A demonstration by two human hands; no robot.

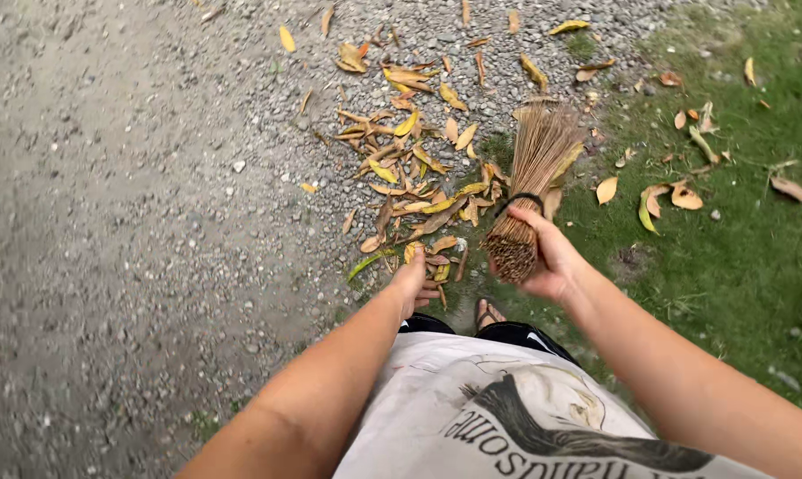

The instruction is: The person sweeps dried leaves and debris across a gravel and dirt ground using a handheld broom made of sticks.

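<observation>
- Stick broom: a bundle of thin brown ribs bound by a dark band, seen from the head camera, its bristle end fanned out on the ground where gravel meets grass, its cut butt end pointing back toward the person.
- Right hand is wrapped around the broom just below the band, fingers closed round the bundle.
- Left hand hangs loose in front of the body, fingers lightly curled and holding nothing, just beside the near edge of the leaf pile.
- Judged from this view, a sweeping stroke is in hand: the dry yellow and brown leaves are gathered into a loose heap on the gravel beside the bristles.
- A further stroke would call for a low, raking pull with the bristles flat to the ground, since stray leaves lie apart on the grass.
- Ground: grey gravel path on the left, coarse and loose; short green grass on the right, with a small bare patch.
- One sandalled foot shows below the hands; it is outdoors, in daylight.
</observation>
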